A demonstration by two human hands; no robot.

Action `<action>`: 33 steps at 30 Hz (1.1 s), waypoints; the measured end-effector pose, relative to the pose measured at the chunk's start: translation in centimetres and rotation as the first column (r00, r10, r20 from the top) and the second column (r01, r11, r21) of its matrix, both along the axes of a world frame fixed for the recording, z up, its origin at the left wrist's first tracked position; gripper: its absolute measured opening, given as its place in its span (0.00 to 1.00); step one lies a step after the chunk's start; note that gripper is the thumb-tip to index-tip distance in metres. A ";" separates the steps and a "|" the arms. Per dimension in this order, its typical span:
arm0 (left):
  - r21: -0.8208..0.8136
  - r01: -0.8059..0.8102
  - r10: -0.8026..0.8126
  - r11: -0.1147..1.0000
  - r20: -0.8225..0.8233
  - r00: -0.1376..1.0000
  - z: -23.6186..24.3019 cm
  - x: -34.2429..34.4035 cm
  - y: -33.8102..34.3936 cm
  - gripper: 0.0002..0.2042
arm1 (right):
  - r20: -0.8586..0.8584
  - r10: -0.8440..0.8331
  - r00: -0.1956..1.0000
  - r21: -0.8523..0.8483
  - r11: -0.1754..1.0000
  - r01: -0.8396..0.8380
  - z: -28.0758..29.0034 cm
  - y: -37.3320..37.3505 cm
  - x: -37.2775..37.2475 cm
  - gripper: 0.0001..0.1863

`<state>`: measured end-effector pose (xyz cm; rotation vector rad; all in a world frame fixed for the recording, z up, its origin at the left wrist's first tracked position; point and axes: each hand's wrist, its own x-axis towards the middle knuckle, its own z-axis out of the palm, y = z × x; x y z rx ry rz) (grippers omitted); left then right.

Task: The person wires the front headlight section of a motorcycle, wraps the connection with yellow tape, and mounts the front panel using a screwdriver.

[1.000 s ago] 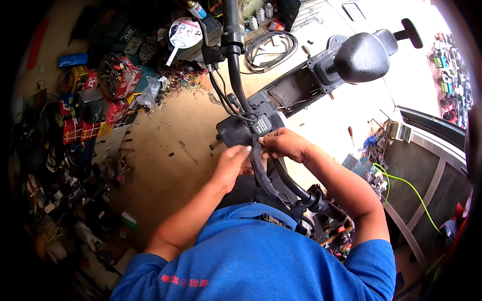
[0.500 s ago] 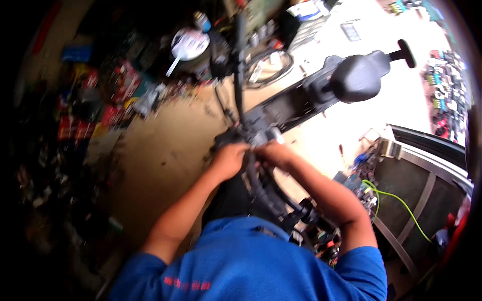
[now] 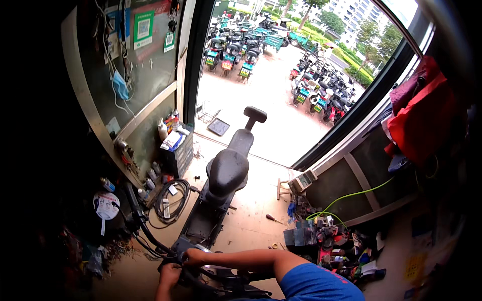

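Note:
A dark electric scooter stands before me, its black seat (image 3: 228,173) pointing toward the doorway and its open floor section (image 3: 203,223) between seat and front. To the left stretches its black handlebar (image 3: 143,228), with cables hanging from it. At the steering column, low in the picture, my left hand (image 3: 169,274) is closed with its fingers curled. Close beside it, my right hand (image 3: 193,257) is also closed, its fingers bent down against the column. Whatever the fingertips grip is hidden by the hands.
Left of the scooter lie a coiled black cable (image 3: 173,203), a round white hand fan (image 3: 106,205) and a spray can (image 3: 107,184). A screwdriver (image 3: 273,218) lies on the floor at the right, near piled tools and parts (image 3: 341,246). A green hose (image 3: 346,194) crosses there. Parked scooters (image 3: 321,83) stand outside.
The view has swung up and rightward toward the doorway, so hands and scooter appear lower and further left. Both hands stay close together at the steering column.

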<state>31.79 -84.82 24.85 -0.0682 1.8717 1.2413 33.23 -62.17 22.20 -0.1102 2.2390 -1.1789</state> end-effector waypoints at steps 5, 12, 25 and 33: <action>-0.088 0.068 -0.080 0.994 -0.136 0.988 1.6 -0.1 -0.2 0.11 | 0.094 0.049 0.994 -0.050 0.998 -0.044 1.7 0.1 -0.2 0.23; -0.004 -0.105 0.105 0.994 -0.030 0.994 0.5 -0.1 -0.5 0.08 | 0.494 0.021 0.869 -0.063 0.998 0.012 5.6 0.5 -1.7 0.21; -0.018 -0.108 0.106 0.994 -0.098 0.990 0.0 1.0 0.5 0.07 | 0.679 0.000 0.734 -0.094 0.992 0.086 -10.9 -1.2 -1.0 0.10; -0.048 -0.173 0.162 0.984 -0.172 0.972 -2.5 1.4 -0.1 0.07 | 0.663 0.031 0.748 -0.306 0.923 0.233 -2.7 -1.9 -2.3 0.10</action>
